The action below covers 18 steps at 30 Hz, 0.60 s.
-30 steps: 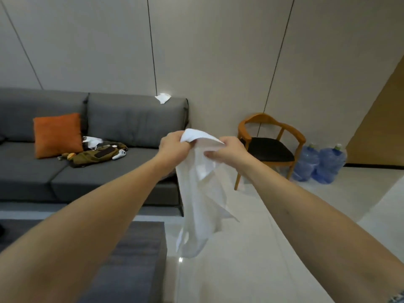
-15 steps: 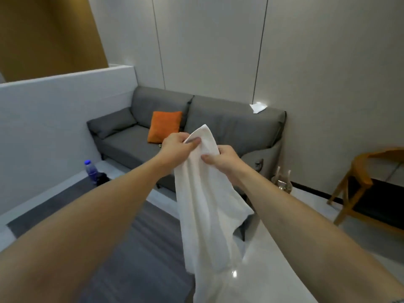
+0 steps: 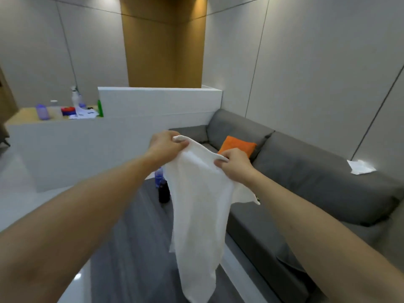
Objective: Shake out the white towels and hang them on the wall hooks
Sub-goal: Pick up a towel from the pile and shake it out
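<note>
Towel [image 3: 197, 206] pinched by its top edge in left hand [image 3: 166, 145] and right hand [image 3: 232, 164], long axis hanging straight down; no hooks in view.

Two bare forearms — no sleeves showing — left hand [image 3: 166, 145], right hand [image 3: 235, 164].

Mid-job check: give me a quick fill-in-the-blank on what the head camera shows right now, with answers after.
1. Both hands grip the top edge of a ____ towel.
2. The cushion on the grey sofa is ____.
3. The towel's top edge runs between the left hand and the ____ hand.
4. The small white cloth lies on the sofa's ____.

Answers: white; orange; right; backrest
</note>
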Available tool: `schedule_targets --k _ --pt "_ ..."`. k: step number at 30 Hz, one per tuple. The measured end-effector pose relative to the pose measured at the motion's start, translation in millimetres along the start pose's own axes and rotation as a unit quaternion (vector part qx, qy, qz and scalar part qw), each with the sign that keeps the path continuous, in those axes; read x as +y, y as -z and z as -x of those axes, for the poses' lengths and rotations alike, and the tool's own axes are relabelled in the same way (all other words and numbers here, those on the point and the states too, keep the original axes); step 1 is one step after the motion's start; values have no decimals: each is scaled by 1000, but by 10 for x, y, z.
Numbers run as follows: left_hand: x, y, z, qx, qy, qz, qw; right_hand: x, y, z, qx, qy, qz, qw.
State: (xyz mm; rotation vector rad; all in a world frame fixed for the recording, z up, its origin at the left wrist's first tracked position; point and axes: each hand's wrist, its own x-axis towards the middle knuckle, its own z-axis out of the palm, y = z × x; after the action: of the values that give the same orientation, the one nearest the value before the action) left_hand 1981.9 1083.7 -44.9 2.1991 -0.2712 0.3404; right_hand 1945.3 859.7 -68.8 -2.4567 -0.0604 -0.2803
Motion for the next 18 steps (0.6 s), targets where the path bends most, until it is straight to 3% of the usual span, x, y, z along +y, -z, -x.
schedule_targets --k 11,18 --pt "-1226 942 -367 151 127 -119 973 -178 -681 -1153 -20 28 133 990" --pt "-1557 1297 -607 211 194 -134 949 -358 -893 -1943 -14 60 106 992"
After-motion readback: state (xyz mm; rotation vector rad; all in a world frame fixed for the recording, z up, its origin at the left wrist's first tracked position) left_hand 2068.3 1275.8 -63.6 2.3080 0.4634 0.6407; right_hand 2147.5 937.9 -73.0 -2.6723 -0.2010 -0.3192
